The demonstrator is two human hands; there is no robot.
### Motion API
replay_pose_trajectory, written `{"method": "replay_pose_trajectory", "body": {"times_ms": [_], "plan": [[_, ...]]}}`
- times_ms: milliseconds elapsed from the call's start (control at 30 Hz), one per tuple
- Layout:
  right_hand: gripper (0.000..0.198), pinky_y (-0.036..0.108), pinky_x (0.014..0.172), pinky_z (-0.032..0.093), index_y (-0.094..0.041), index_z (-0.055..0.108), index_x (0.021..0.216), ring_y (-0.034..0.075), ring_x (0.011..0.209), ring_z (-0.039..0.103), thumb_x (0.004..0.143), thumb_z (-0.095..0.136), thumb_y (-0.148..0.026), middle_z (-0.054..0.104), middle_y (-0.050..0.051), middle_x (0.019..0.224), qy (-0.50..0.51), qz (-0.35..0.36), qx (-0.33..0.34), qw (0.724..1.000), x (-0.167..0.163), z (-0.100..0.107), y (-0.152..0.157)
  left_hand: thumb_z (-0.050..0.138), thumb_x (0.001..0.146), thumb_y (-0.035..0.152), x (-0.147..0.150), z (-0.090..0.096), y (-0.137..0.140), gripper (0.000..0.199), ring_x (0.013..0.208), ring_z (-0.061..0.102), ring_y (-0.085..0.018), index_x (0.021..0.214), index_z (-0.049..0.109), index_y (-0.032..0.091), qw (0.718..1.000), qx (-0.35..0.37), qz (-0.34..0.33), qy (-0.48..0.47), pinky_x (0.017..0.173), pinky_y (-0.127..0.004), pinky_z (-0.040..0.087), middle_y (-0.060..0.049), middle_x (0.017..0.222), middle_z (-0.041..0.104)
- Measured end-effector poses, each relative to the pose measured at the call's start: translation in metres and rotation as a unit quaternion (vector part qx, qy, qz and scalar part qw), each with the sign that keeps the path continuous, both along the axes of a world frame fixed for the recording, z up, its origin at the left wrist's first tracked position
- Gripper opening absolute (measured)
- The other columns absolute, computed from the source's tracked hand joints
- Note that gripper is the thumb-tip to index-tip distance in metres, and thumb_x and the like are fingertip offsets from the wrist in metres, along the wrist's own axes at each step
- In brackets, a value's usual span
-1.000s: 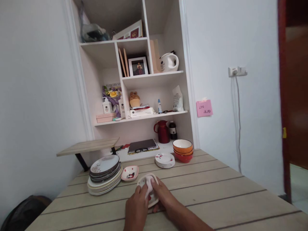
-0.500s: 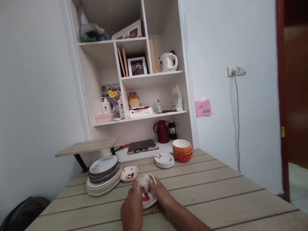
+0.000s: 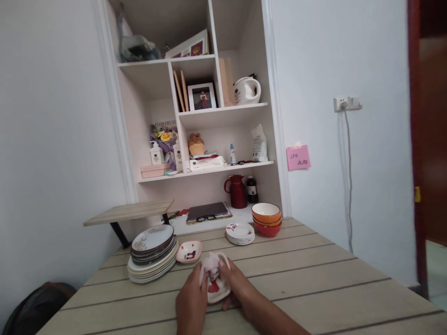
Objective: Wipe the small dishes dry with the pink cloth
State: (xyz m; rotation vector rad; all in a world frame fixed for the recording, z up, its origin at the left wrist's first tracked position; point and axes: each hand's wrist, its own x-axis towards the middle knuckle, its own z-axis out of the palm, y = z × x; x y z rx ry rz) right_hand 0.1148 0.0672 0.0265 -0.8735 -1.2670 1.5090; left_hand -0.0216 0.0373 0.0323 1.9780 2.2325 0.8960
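Note:
Near the front of the table, a small white bowl (image 3: 219, 294) with a red picture inside is tilted up between my hands. A pale crumpled cloth (image 3: 211, 263) lies in its upper part, pressed against the inside. My left hand (image 3: 191, 298) is closed around the left rim, its fingertips at the cloth. On the other side, my right hand (image 3: 239, 284) grips the right rim, thumb on top by the cloth and fingers underneath. Just beyond stands a similar square bowl (image 3: 189, 251) with a pink rim, apart from both hands.
Left on the wooden table (image 3: 296, 284) is a tall stack of plates (image 3: 152, 253). Farther back are small saucers (image 3: 240, 233) and stacked orange and red bowls (image 3: 266, 220). A raised wooden shelf (image 3: 129, 212) overhangs the left back; a red jug (image 3: 238, 191) stands behind.
The whole view has shifted slightly, so things appear a little farther right. Both hands keep hold of the bowl, and the cloth has moved only slightly inside it.

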Motion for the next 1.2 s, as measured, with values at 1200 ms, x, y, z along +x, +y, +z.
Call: {"method": "replay_pose_trajectory", "body": {"times_ms": [1200], "plan": [[0.053, 0.017, 0.029, 0.042, -0.022, 0.049, 0.12, 0.016, 0.055, 0.064, 0.084, 0.049, -0.06, 0.068, 0.007, 0.088, -0.024, 0.002, -0.01, 1.0, 0.001, 0.011, -0.007, 0.032, 0.098, 0.025, 0.007, -0.001, -0.005, 0.044, 0.093, 0.067, -0.022, 0.14, 0.041, 0.029, 0.995, -0.055, 0.032, 0.075, 0.069, -0.029, 0.044, -0.008, 0.117, 0.065]]}}
